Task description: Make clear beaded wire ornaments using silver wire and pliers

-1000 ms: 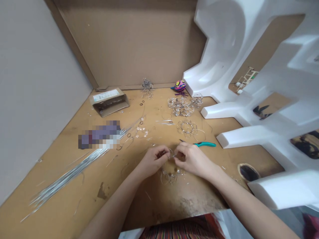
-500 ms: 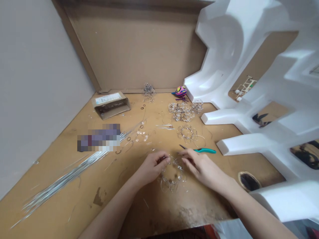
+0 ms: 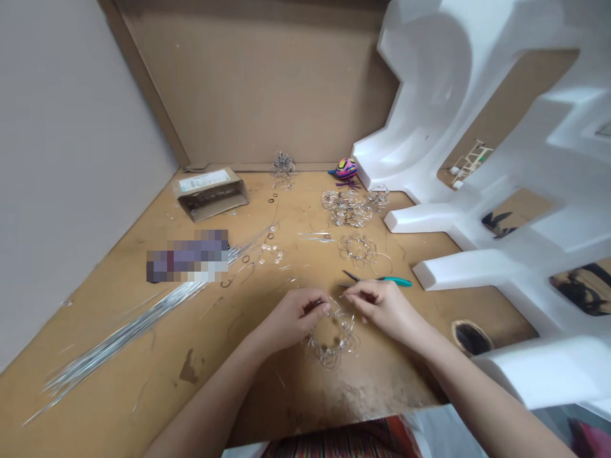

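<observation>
A ring of looped silver wire with clear beads (image 3: 329,357) hangs low over the table below my hands. My left hand (image 3: 300,318) is closed, thumb and forefinger pinching the ring's upper left edge. My right hand (image 3: 384,312) pinches a thin wire end at the ring's upper right, though the fingertips partly hide it. Just beyond the right hand lie pliers with teal handles (image 3: 398,281), their dark jaws apart and pointing left. A similar wire ring (image 3: 358,249) rests farther back, with a long loose tail of wire.
A bundle of straight wires (image 3: 138,331) lies at left, near a blurred-out purple item (image 3: 186,257). Clear beads (image 3: 272,254) sit mid-table. Behind are an open cardboard box (image 3: 212,197), more wire rings (image 3: 346,208) and a colourful ball-shaped item (image 3: 345,169). White foam (image 3: 458,270) borders the right.
My right hand has closed its fingers on a wire end and turned slightly. The left hand keeps its pinch on the ring. The whole view has shifted a little.
</observation>
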Demonstrator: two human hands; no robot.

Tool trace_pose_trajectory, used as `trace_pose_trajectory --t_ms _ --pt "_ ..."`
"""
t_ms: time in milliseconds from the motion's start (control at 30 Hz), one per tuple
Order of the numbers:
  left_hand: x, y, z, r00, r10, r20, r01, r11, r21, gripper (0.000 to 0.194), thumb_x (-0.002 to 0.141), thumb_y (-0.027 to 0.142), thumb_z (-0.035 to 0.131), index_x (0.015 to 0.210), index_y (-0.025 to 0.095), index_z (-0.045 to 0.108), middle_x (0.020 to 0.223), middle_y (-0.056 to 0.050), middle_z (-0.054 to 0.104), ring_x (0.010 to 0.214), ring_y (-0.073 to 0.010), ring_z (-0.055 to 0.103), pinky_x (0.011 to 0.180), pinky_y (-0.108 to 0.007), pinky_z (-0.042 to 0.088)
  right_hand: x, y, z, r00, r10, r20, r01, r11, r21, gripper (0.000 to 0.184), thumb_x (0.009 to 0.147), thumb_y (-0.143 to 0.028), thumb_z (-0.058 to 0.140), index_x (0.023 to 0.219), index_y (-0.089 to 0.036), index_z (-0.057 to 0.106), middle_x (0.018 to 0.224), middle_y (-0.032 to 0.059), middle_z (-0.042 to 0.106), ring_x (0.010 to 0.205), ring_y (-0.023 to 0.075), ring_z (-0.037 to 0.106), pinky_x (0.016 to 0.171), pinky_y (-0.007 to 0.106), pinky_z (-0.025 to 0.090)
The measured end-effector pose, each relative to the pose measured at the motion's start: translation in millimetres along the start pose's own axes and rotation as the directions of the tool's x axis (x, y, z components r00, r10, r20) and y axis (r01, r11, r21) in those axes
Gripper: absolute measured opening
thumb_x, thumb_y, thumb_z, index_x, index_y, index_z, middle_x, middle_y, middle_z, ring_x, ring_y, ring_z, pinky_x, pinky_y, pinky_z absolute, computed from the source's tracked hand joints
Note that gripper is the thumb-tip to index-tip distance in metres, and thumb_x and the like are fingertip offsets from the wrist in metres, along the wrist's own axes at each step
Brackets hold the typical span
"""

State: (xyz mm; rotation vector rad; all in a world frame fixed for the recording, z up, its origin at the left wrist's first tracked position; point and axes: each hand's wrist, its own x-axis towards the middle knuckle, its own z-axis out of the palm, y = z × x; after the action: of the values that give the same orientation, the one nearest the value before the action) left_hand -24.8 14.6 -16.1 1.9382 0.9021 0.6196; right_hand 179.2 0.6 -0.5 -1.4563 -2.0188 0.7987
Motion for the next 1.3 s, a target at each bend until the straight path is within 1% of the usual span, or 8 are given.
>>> trace_pose_trajectory --t_ms 133,267,400,467,667,800,1167,1300 --pt "0.0 0.9 -2.9 1.000 -0.020 -0.010 0.020 1.000 -0.024 0.022 0.085 0.029 0.042 0.073 0.015 0.055 0.061 0.003 0.044 0.058 -0.0095 0.038 0.053 -0.020 0.030 -1.8 0.2 -2.6 0.998 0.040 -0.057 -0.031 0.989 0.145 0.015 0.081 -0.027 0.053 0.078 -0.017 0.065 0.058 -0.0005 0.061 0.051 0.0110 0.057 0.051 0.022 0.045" --pt "1.5 -1.0 -3.7 0.999 -0.044 -0.029 0.042 0.997 -0.062 0.024 0.085 0.032 0.043 0.072 0.015 0.055 0.060 0.004 0.042 0.057 -0.0091 0.036 0.052 -0.020 0.030 -5.8 -1.9 -2.3 0.975 -0.150 -0.163 0.152 0.988 -0.003 0.015 0.081 -0.024 0.054 0.081 -0.018 0.067 0.072 0.0035 0.066 0.064 0.0129 0.060 0.059 0.025 0.047" --pt "2.4 -2.7 -2.8 0.998 -0.058 -0.014 0.056 0.994 -0.089 0.025 0.084 0.035 0.044 0.074 0.015 0.056 0.061 0.003 0.043 0.057 -0.0092 0.038 0.052 -0.020 0.031 -9.2 -3.2 -0.5 0.945 -0.320 -0.073 0.318 0.948 -0.028 0.015 0.084 -0.023 0.052 0.083 -0.020 0.067 0.079 0.0041 0.066 0.072 0.0127 0.061 0.065 0.025 0.048" --pt "2.1 -2.2 -2.8 0.998 -0.066 0.003 0.066 0.991 -0.117 0.026 0.084 0.036 0.044 0.074 0.015 0.056 0.061 0.003 0.043 0.057 -0.0091 0.038 0.052 -0.020 0.031 -10.0 -1.0 -0.5 0.939 -0.342 -0.045 0.340 0.939 -0.038 0.015 0.084 -0.022 0.052 0.083 -0.019 0.067 0.079 0.0042 0.065 0.072 0.0124 0.061 0.065 0.025 0.049" --pt "1.0 0.8 -3.8 0.997 -0.080 -0.007 0.079 0.989 -0.124 0.024 0.084 0.034 0.045 0.072 0.015 0.054 0.062 0.003 0.043 0.058 -0.0090 0.038 0.053 -0.020 0.031 -13.3 1.2 -2.4 0.923 -0.345 -0.172 0.319 0.934 -0.164 0.017 0.084 -0.019 0.050 0.085 -0.017 0.067 0.083 0.0072 0.065 0.074 0.0144 0.061 0.067 0.028 0.050" --pt "1.3 0.5 -2.7 0.998 -0.062 -0.005 0.061 0.994 -0.089 0.025 0.084 0.034 0.043 0.074 0.015 0.056 0.062 0.003 0.044 0.059 -0.0097 0.039 0.053 -0.020 0.032 -18.4 -10.5 2.8 0.919 -0.374 -0.128 0.354 0.922 -0.156 0.019 0.086 -0.020 0.047 0.088 -0.019 0.066 0.082 0.0059 0.065 0.074 0.0140 0.061 0.067 0.027 0.050" --pt "0.7 0.0 -1.6 0.998 -0.059 -0.011 0.058 0.995 -0.085 0.021 0.084 0.031 0.045 0.072 0.016 0.054 0.061 0.004 0.045 0.058 -0.0097 0.040 0.054 -0.020 0.032 -22.2 -15.2 17.7 0.903 -0.426 0.052 0.401 0.795 -0.455 0.025 0.090 -0.018 0.039 0.097 -0.016 0.063 0.082 0.0088 0.061 0.075 0.0165 0.056 0.063 0.027 0.044" --pt "0.5 1.0 -1.2 0.999 -0.044 -0.012 0.043 0.999 -0.025 0.021 0.085 0.029 0.043 0.074 0.016 0.056 0.064 0.003 0.049 0.060 -0.0105 0.043 0.056 -0.021 0.033 -17.1 -20.8 8.8 0.923 -0.380 0.060 0.378 0.869 -0.318 0.022 0.089 -0.019 0.042 0.093 -0.016 0.063 0.081 0.0074 0.061 0.074 0.0149 0.056 0.065 0.026 0.044"
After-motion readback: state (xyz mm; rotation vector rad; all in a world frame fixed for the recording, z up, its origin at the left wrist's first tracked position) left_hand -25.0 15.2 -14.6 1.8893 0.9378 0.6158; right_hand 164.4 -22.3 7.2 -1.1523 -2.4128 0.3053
